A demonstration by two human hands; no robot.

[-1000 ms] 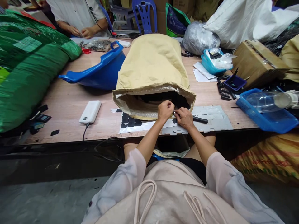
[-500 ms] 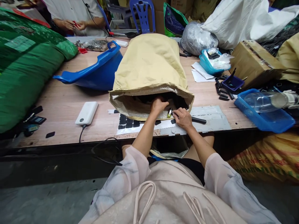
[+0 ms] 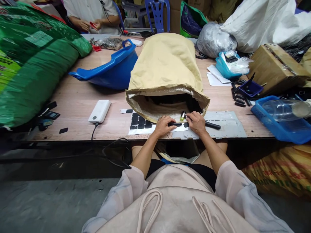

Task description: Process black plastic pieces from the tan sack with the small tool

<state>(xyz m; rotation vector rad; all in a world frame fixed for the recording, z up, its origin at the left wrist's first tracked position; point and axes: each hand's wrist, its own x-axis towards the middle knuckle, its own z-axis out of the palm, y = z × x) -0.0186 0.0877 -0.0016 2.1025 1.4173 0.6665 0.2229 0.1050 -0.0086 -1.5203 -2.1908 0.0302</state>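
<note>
A yellowish sack (image 3: 167,64) lies on the table with its mouth toward me and dark contents inside. Just in front of its lip, my left hand (image 3: 163,127) is closed on a slim black piece (image 3: 175,124), which points to the right. My right hand (image 3: 196,123) grips a small hammer (image 3: 213,125) by its shaft. The black handle sticks out to the right, and the metal head with a yellow-green end rests near the sack's lip. Beneath the hands lies a white sheet with black rounded-square stickers (image 3: 138,121), beside a grey board (image 3: 230,124).
A tilted blue basin (image 3: 109,72) and a white power bank (image 3: 99,111) with a cable are on the left, beyond them a green sack (image 3: 46,71). A blue tray (image 3: 279,124) holds a clear bottle on the right. Across the table sits a co-worker (image 3: 91,14).
My left hand has come out of the sack mouth with a black piece and is now at the table edge. My right hand keeps hold of the hammer. The view has shifted slightly left.
</note>
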